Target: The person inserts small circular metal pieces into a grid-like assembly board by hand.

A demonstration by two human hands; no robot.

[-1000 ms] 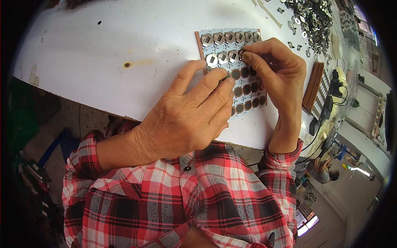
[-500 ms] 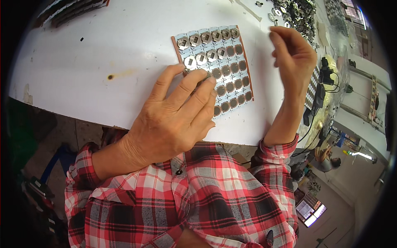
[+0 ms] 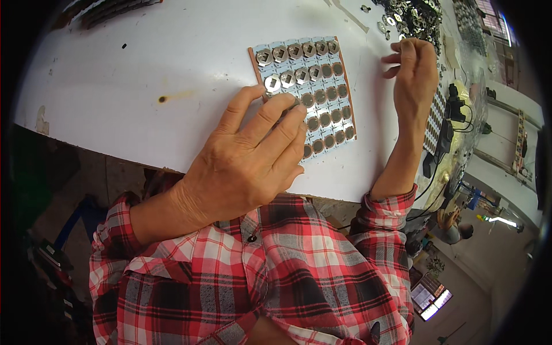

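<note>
A light-blue panel of small circuit boards point(image 3: 322, 106) with brown side strips lies on the white table. Shiny metal clips point(image 3: 295, 52) with a square hole cover its far row and part of the second; the other visible spots show bare round dark pads. My left hand point(image 3: 241, 149) rests over the panel's left side, fingers spread, fingertips touching it. What lies under those fingers is mostly hidden. To the right of the panel, my right hand point(image 3: 415, 80) is raised above the table. Its fingers are loosely bent with tips apart, and nothing shows between them.
A heap of loose metal clips point(image 3: 411, 20) lies at the far right. Near the right edge are another panel point(image 3: 435, 121) and black plugs with cables point(image 3: 454, 106). Stacked panels point(image 3: 109, 12) stand far left. A person point(image 3: 454, 230) is in the background.
My right hand has turned and drawn slightly nearer and to the right. My left hand stays on the panel. The whole view has shifted a little.
</note>
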